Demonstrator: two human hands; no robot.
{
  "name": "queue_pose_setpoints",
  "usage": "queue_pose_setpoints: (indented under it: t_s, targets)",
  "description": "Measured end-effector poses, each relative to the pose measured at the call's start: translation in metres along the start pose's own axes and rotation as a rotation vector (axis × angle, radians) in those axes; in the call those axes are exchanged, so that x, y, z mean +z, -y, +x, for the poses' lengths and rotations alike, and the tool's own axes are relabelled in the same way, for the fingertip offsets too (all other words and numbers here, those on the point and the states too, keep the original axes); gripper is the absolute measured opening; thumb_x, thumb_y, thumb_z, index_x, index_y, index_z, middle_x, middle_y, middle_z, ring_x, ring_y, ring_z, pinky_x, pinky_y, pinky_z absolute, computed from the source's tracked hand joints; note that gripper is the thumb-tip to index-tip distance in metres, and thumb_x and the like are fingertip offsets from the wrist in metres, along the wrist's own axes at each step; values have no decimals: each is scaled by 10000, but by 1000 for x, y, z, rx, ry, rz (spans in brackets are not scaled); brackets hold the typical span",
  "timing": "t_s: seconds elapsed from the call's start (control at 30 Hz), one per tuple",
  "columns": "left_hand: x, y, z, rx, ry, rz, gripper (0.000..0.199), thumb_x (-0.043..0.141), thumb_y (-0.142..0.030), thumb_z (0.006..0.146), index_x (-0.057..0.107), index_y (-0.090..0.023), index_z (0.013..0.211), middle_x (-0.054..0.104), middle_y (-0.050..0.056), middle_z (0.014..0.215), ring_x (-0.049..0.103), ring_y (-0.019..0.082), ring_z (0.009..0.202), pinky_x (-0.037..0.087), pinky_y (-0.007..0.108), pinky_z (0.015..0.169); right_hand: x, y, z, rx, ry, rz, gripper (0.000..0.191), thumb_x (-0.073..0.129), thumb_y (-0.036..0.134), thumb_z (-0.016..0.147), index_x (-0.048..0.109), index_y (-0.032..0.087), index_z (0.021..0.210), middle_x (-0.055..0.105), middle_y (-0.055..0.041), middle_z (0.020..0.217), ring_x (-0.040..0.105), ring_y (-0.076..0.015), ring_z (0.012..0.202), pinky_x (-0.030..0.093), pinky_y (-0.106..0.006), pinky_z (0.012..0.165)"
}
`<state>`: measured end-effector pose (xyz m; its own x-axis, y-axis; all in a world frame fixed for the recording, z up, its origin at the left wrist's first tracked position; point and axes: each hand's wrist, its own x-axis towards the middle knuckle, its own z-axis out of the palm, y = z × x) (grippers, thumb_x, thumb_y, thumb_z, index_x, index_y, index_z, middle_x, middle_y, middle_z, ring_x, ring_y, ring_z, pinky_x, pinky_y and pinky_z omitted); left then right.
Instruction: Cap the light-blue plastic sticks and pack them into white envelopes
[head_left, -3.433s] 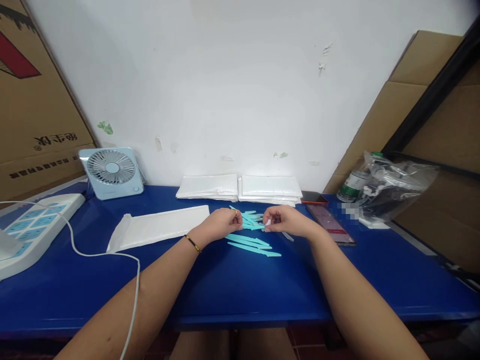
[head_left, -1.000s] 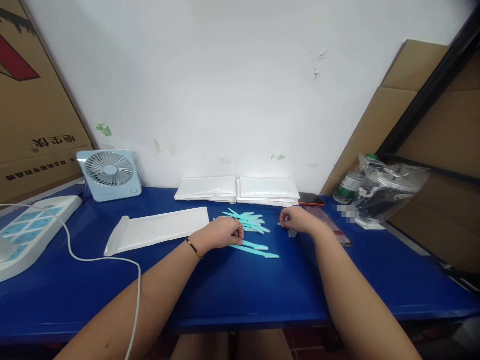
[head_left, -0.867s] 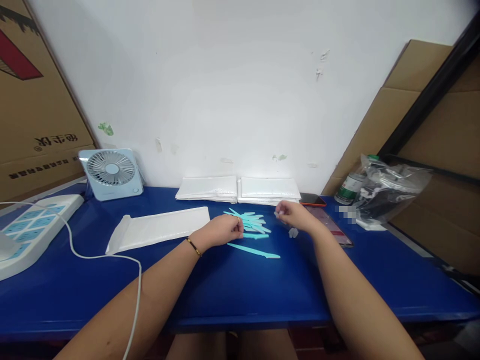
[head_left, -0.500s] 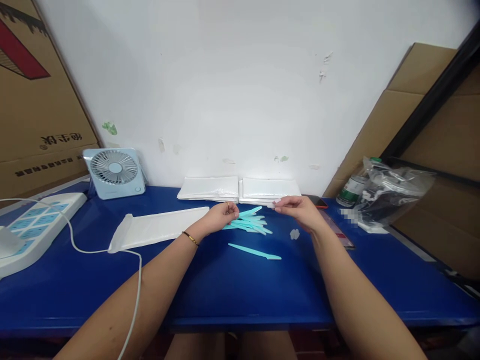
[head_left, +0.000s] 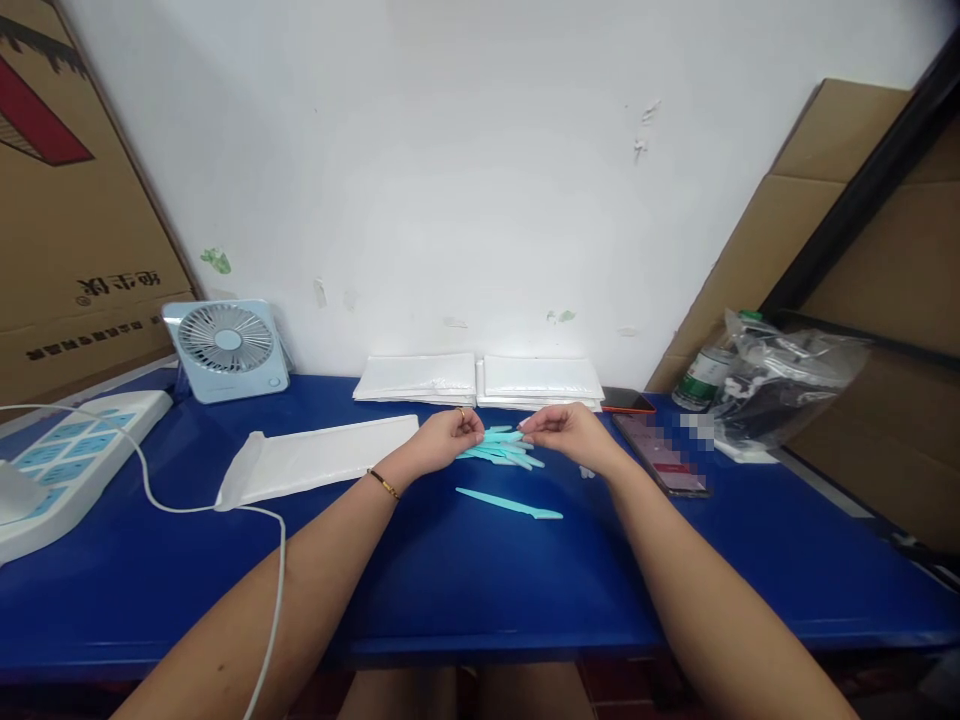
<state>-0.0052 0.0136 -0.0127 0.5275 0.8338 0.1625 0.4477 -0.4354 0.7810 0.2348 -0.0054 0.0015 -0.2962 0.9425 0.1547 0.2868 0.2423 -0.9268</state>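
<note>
To the left of my left fingers (head_left: pixel 472 438) a flat white pouch (head_left: pixel 322 460) lies on the blue desk (head_left: pixel 480 590); farther out are a pale blue fan (head_left: pixel 229 345) and a power strip (head_left: pixel 82 455), whose white cable (head_left: pixel 272 610) crosses my left forearm. Just beyond my fingers sit white pouch stacks (head_left: pixel 416 378). Right of my right fingers (head_left: pixel 534 438) lie small clear pieces (head_left: pixel 586 472), a phone (head_left: pixel 652 450), then a bottle (head_left: pixel 701 380) and a bagged dark thing (head_left: pixel 754 395). The carton (head_left: pixel 97 210) far left bears upside-down black characters and an ® mark; the bottle's green label is too small to read. My forearms angle inward. My left fingers pinch a turquoise tool (head_left: pixel 501 437), my right ones its other end, over a similar heap (head_left: pixel 499 456); another tool (head_left: pixel 510 504) lies nearer me.
</note>
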Motion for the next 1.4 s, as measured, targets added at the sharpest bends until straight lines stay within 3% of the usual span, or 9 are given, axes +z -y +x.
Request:
queue_pose_setpoints:
  t_s: [0.1, 0.2, 0.3, 0.4, 0.5, 0.77, 1.17, 1.3, 1.4]
  targets:
    - [4, -4, -3, 0, -28, 94, 245, 502, -384, 801, 591, -185, 913, 614, 31, 843, 564, 159, 758, 438, 252, 654, -11, 2, -3, -34, 33, -97, 264, 725, 323, 626, 692, 163, 833, 704, -58, 865, 659, -194, 794, 535, -325, 746]
    - [5, -13, -7, 65, -105, 286, 278, 563, -374, 765, 598, -218, 992, 607, 43, 998, 554, 203, 932, 433, 288, 777, -38, 3, -10, -89, 24, -404, 191, 697, 292, 646, 704, 194, 810, 679, -45, 914, 631, -191, 840, 509, -293, 738]
    - [7, -26, -15, 145, 84, 350, 342, 628, -432, 714, 621, -231, 990, 607, 38, 992, 560, 204, 906, 428, 273, 742, -59, 1, -17, 116, 73, -714, 181, 713, 188, 575, 708, 211, 754, 674, -25, 805, 618, -166, 694, 474, -248, 601]
    - [11, -36, -21, 160, 306, 361, 306, 674, -428, 673, 651, -223, 900, 626, 31, 877, 568, 188, 787, 399, 255, 625, -60, 1, -20, 349, 146, -850, 156, 709, 127, 533, 695, 201, 670, 658, -19, 659, 575, -147, 554, 402, -231, 485]
    - [14, -37, -22, 111, 339, 384, 142, 623, -353, 733, 645, -213, 752, 632, 24, 757, 555, 175, 693, 349, 259, 556, -51, 4, -18, 359, 167, -809, 43, 679, 171, 584, 672, 190, 621, 646, -25, 611, 553, -147, 545, 379, -233, 474]
    - [-2, -23, -14, 16, 91, 440, 109, 522, -275, 785, 607, -211, 759, 635, 21, 738, 544, 166, 658, 322, 248, 547, -46, 17, -21, 156, 365, -403, 128, 608, 274, 680, 634, 182, 765, 659, -12, 694, 576, -139, 641, 423, -225, 578]
    - [3, -25, -13, 46, 93, 367, 159, 506, -331, 801, 602, -206, 781, 627, 21, 740, 538, 157, 649, 326, 239, 546, -20, 19, -16, 55, 322, -403, 187, 616, 321, 704, 650, 167, 806, 646, -15, 729, 566, -144, 668, 434, -238, 609]
    - [5, -24, -13, 53, 98, 366, 148, 518, -322, 791, 610, -210, 764, 633, 18, 741, 544, 161, 659, 331, 244, 555, -51, 10, -21, 104, 134, -589, 194, 633, 329, 692, 668, 185, 817, 664, -26, 750, 590, -158, 689, 434, -238, 603]
    - [4, -22, -12, 52, 92, 380, 130, 550, -313, 762, 625, -211, 735, 634, 18, 731, 552, 168, 677, 335, 248, 562, -81, -4, -28, 335, -54, -814, 131, 688, 233, 598, 674, 185, 719, 660, -34, 672, 590, -164, 607, 414, -242, 530]
